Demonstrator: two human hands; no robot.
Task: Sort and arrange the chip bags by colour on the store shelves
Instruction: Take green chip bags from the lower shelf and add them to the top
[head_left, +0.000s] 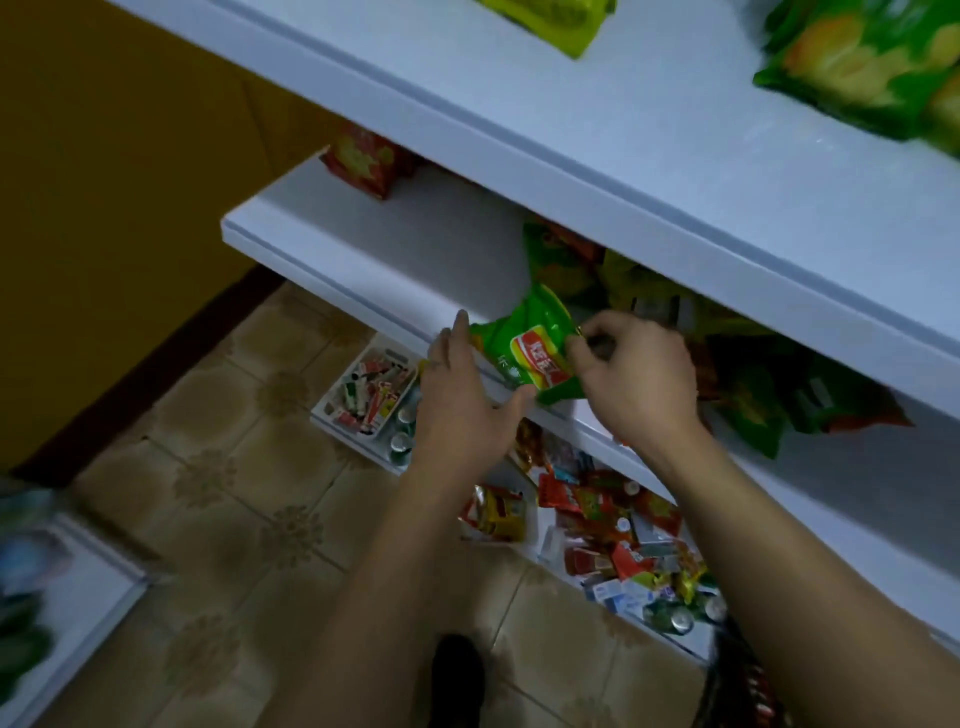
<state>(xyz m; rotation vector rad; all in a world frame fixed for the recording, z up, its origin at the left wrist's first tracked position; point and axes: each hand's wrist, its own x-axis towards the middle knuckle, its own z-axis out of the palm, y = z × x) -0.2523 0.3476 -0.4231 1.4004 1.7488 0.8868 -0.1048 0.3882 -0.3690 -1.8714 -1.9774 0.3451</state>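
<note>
A green chip bag (532, 345) with a red and yellow logo sits at the front edge of the middle white shelf (374, 260). My right hand (636, 376) pinches its right side. My left hand (465, 395) has its fingers spread, the thumb touching the bag's lower left edge. Behind the bag lies a loose pile of green bags with some red-orange ones (753, 384). A red chip bag (363, 161) stands alone at the shelf's far left. More green bags (862, 67) lie on the upper shelf (597, 145).
The bottom shelf holds a white tray of small packets (366, 395), cans, and a jumble of red and yellow snacks (608, 525). A tiled floor (234, 509) is below, a yellow wall (104, 208) at the left, and another white shelf unit (62, 587) at the lower left.
</note>
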